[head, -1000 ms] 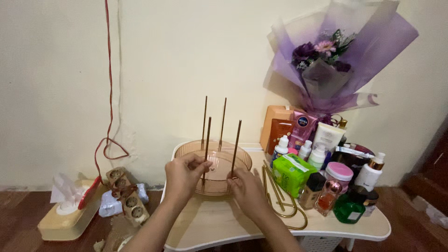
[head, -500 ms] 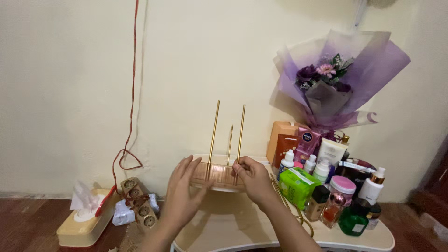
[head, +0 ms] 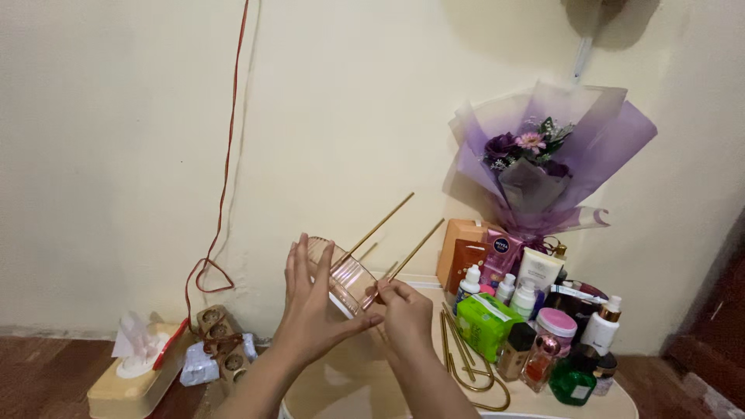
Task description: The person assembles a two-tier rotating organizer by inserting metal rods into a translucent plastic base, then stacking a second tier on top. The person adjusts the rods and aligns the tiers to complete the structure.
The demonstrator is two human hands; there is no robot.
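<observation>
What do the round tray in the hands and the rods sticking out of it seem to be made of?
Round tray: likely clear pinkish plastic or acrylic, since the hand shows through its ribbed, glossy wall; glass cannot be ruled out.
Rods: probably metal with a gold finish, being thin, straight and shiny; coated plastic is possible.
The left hand and right hand hold the tray tilted.

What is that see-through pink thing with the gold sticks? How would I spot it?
Start at the purple-wrapped bouquet against the wall, then look left past the crowd of bottles on the white table. Both hands, left hand and right hand, hold a clear pink ribbed tray tilted on edge. Unlike anything nearby, thin gold rods stick out of it.
</observation>
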